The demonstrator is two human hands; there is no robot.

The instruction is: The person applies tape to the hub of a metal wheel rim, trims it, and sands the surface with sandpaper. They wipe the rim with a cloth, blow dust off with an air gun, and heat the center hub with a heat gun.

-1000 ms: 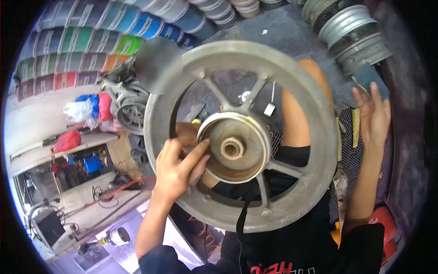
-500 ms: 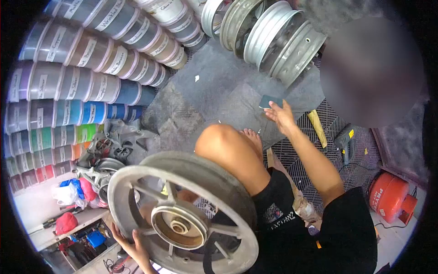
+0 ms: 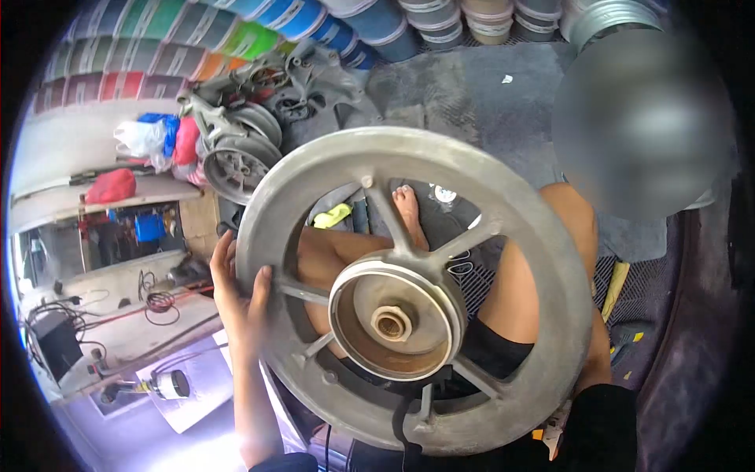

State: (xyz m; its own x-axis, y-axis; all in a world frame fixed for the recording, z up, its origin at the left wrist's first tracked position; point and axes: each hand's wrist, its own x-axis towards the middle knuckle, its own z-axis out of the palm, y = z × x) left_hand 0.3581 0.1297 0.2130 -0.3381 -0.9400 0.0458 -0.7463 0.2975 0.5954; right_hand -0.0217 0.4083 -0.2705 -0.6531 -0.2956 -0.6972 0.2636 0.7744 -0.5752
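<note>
A grey bare-metal motorcycle wheel (image 3: 562, 315) with several spokes stands tilted in front of me, its hub (image 3: 358, 311) facing the camera. The hub's inside is rusty brown around a central nut-shaped collar (image 3: 391, 322). At the wheel's left edge, my left hand (image 3: 242, 295) grips the rim, its thumb on the near side. My right forearm (image 3: 601, 354) passes behind the right side of the rim. My right hand is hidden, so whatever it holds does not show. My bent legs (image 3: 511, 291) appear through and beside the wheel.
Labelled paint tubs (image 3: 303, 23) line the back. Grey metal parts (image 3: 326, 90) and smaller wheels (image 3: 236, 169) lie behind left. A bench (image 3: 141, 315) with cables and a lamp (image 3: 169, 385) stands left. A heat gun (image 3: 625, 334) lies right on the slatted floor.
My view has swung left and down to the wheel, which now faces me more squarely. My right hand, earlier stretched out with a dark flat pad, has gone behind the wheel.
</note>
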